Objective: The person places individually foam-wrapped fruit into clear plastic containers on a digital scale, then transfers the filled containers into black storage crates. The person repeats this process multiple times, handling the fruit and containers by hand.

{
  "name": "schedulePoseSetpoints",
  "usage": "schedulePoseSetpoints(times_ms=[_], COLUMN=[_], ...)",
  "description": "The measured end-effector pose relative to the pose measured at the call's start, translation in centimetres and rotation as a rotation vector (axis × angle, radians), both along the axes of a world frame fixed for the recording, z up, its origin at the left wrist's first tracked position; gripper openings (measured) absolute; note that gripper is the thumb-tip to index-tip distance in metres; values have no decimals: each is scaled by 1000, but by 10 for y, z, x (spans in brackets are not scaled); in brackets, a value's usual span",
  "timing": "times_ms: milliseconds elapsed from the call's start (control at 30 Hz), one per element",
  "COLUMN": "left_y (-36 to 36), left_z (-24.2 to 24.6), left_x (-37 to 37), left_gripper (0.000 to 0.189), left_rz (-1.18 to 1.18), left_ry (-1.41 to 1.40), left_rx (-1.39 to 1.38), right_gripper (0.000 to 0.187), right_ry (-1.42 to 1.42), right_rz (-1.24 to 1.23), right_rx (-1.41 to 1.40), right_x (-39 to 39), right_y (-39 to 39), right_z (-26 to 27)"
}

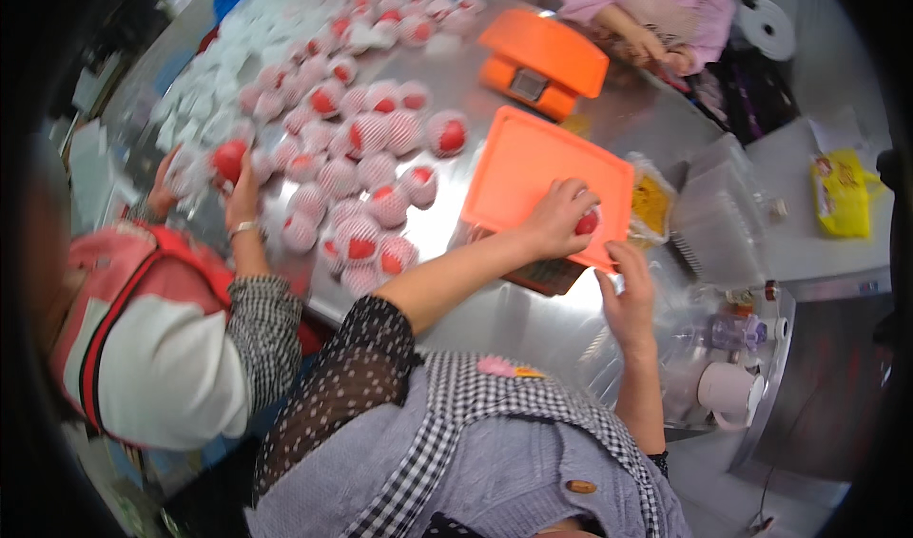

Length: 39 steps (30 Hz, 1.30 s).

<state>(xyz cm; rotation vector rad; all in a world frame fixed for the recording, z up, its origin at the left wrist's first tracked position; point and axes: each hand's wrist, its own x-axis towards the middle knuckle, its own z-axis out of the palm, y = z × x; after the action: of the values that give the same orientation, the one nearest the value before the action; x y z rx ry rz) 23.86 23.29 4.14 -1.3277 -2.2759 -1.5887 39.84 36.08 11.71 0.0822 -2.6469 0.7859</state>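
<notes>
My left hand (561, 217) is closed around a red round fruit (587, 222), held over the orange tray (542, 160) of a scale. Part of the fruit is hidden by my fingers. At the tray's lower right corner is my right hand (631, 292), thumb and forefinger apart and nothing visible between them; whether it touches the rim is hard to tell. Under the tray, the scale's dark base (549, 276) shows. To the left, several red fruits in white foam nets (356, 238) lie massed on the metal table (456, 317).
At left, a co-worker's hands (242, 192) hold a red fruit (228, 160) and a foam net. White foam nets (192, 103) are heaped behind. A second orange scale (542, 60) faces another person (649, 17). Clear plastic boxes (720, 210) and a pink kettle (727, 395) stand right.
</notes>
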Motion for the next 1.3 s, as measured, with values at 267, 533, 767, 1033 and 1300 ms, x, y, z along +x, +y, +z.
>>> schedulePoseSetpoints(times_ms=[267, 533, 767, 1033, 1300], left_y=[-38, -119, -126, -117, -62], left_z=[11, -56, -79, -52, 13], left_x=[-35, -186, -184, -190, -107], left_gripper=[68, 64, 76, 74, 72], left_rz=[-41, 507, 515, 628, 228], left_ry=[13, 123, -20, -178, -11], left_rx=[-164, -529, -739, -425, 6], right_gripper=[55, 81, 80, 71, 77], right_ry=[-6, -114, -195, -115, -61], right_rz=[-84, 49, 71, -33, -197], right_rx=[7, -5, -2, -241, -214], right_x=[-11, -57, -69, -84, -99], right_y=[13, -4, -21, -1, 43], right_z=[-13, -30, -39, -47, -54])
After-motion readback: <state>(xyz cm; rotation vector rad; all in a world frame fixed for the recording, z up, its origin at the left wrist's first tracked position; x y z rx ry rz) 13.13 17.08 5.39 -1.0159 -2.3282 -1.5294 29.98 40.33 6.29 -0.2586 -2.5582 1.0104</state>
